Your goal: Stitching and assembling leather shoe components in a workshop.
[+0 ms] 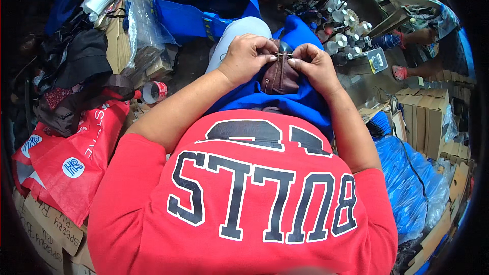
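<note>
A brown leather shoe (283,77) with a pale seam and a small metal eyelet rests on blue cloth (239,96) in my lap. My left hand (248,57) pinches at its far left side, thumb against forefinger. From the right, my right hand (315,66) does the same, its fingertips close to the leather. A thin, light thread-like strand (283,55) runs between the two pinches across the shoe. It is too fine to make out clearly. Beyond it shows a dark rounded part of the shoe, partly hidden by my fingers.
A blue bag (204,0) gapes open ahead. Several bottles (346,35) stand at the far right, near another person's leg (423,71). Cardboard boxes (420,122) and a blue plastic bag (402,178) lie at my right. A red bag (76,158) and a clear bottle (154,92) are left.
</note>
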`<action>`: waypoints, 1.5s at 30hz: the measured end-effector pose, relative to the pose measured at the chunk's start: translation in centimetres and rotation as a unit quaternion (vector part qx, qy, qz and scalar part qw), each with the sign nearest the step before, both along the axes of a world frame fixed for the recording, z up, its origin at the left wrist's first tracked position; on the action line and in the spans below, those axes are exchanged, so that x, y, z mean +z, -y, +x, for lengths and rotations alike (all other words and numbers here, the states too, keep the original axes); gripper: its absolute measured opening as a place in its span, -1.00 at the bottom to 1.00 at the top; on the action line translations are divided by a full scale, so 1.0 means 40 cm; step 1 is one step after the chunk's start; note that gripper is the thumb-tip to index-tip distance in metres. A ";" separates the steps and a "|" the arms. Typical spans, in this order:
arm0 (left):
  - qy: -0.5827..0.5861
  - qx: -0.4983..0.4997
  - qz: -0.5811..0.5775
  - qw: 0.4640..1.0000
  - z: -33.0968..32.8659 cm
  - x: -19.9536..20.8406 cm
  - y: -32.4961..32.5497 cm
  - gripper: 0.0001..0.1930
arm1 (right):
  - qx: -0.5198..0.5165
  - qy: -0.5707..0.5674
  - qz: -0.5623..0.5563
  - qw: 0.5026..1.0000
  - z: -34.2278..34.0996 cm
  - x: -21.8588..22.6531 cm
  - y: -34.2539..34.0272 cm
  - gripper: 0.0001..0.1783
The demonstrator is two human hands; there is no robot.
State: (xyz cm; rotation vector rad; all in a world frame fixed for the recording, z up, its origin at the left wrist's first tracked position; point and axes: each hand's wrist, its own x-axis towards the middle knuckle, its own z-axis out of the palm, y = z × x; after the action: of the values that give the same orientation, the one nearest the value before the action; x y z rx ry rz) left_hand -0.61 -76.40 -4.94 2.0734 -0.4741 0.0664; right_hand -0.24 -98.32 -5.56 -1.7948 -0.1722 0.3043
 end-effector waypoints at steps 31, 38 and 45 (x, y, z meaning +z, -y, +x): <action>0.179 -0.159 0.331 0.913 0.007 0.094 -0.152 -0.90 | 0.219 0.288 -0.471 0.804 0.038 0.105 0.108 -0.92; -0.167 -0.045 -0.284 0.943 0.028 0.123 -0.282 -0.90 | -0.099 -0.058 0.334 0.936 0.045 0.096 0.219 -0.87; -0.287 -0.161 -0.567 0.755 0.069 0.100 -0.171 -0.84 | -0.021 -0.101 0.474 0.874 0.050 0.114 0.156 -0.78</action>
State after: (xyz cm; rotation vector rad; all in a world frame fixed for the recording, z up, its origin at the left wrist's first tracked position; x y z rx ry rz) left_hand 2.14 -69.57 -0.94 0.7108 -0.2667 -0.3960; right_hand 1.75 -104.56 -1.01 -0.7805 -0.1022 0.2996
